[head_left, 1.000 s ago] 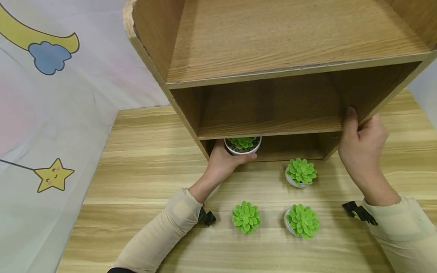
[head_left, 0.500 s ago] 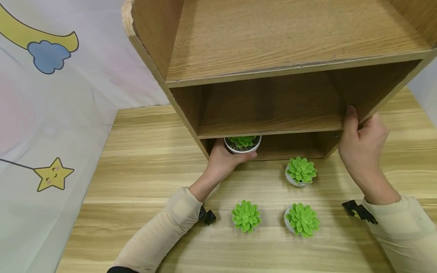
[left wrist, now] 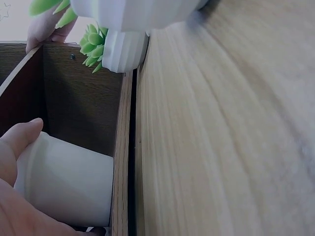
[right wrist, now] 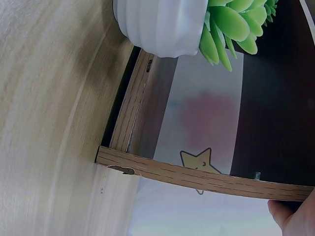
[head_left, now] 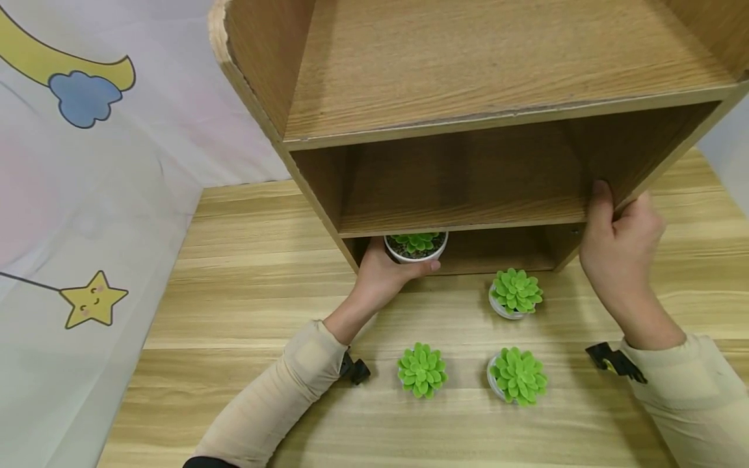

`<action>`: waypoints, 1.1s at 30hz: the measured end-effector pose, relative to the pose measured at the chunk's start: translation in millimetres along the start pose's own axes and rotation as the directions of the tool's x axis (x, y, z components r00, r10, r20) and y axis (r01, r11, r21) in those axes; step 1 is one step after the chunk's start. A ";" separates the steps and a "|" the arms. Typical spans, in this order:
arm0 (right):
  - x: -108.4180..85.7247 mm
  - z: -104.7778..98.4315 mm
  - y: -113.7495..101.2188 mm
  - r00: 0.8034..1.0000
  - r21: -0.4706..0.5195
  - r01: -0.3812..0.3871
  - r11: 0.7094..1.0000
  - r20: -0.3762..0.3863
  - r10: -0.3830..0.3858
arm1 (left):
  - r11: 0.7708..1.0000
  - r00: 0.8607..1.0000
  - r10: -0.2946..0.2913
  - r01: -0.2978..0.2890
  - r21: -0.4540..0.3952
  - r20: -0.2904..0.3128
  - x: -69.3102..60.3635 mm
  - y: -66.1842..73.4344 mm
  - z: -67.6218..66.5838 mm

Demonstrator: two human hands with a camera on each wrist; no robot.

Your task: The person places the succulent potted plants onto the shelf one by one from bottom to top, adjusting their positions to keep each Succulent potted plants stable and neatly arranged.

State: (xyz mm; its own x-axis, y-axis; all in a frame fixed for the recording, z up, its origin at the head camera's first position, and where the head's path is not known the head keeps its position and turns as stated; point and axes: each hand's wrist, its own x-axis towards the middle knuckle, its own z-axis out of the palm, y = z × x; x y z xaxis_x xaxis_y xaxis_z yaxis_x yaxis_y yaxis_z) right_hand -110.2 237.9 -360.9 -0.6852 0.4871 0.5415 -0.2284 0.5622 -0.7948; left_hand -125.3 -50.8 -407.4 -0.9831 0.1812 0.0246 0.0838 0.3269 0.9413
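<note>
My left hand (head_left: 380,276) grips a white pot (left wrist: 69,179) with a green succulent (head_left: 417,242) in dark gravel. In the left wrist view the pot stands on the bottom board of a wooden shelf unit (head_left: 404,130), at the left end of its lowest compartment. The middle board hides part of the plant in the head view. My right hand (head_left: 623,253) holds the front edge of the unit's right side panel, its thumb inside the middle compartment. Just in front of the lowest compartment, a potted succulent (head_left: 516,291) stands on the table.
Nearer the front of the wood-grain table (head_left: 234,273) stand two more potted succulents, a left one (head_left: 422,370) and a right one (head_left: 518,377). A pale wall cloth (head_left: 152,130) with a printed star (head_left: 93,299) rises behind and at the left.
</note>
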 end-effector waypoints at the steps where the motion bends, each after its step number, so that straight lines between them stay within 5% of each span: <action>1: 0.0 0.0 0.2 1.000 -0.001 0.011 1.000 0.000 -0.011 | 1.000 1.000 -0.003 0.003 0.001 0.001 0.0 -0.3 -0.1; 9: -1.1 0.3 1.3 0.997 0.026 0.073 0.997 -0.012 -0.073 | 1.000 1.000 -0.009 0.009 -0.015 0.013 -0.3 -1.1 -0.7; 24: -1.4 -0.5 0.7 1.000 0.038 0.023 0.999 -0.014 -0.022 | 1.000 1.000 0.001 0.000 -0.031 0.022 -0.1 -2.3 -0.2; 33: -0.5 -0.1 -0.5 0.998 0.030 0.056 0.998 -0.003 -0.056 | 0.999 0.999 0.017 -0.016 -0.043 0.029 -0.1 -2.6 -0.5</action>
State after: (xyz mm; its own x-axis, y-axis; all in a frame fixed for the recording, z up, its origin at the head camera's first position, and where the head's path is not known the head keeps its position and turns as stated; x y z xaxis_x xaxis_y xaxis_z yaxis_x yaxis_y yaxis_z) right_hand -109.6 237.5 -360.8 -0.6695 0.4568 0.5857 -0.2869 0.5683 -0.7712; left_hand -125.5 -52.1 -409.6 -0.9764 0.2136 0.0310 0.0923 0.2834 0.9546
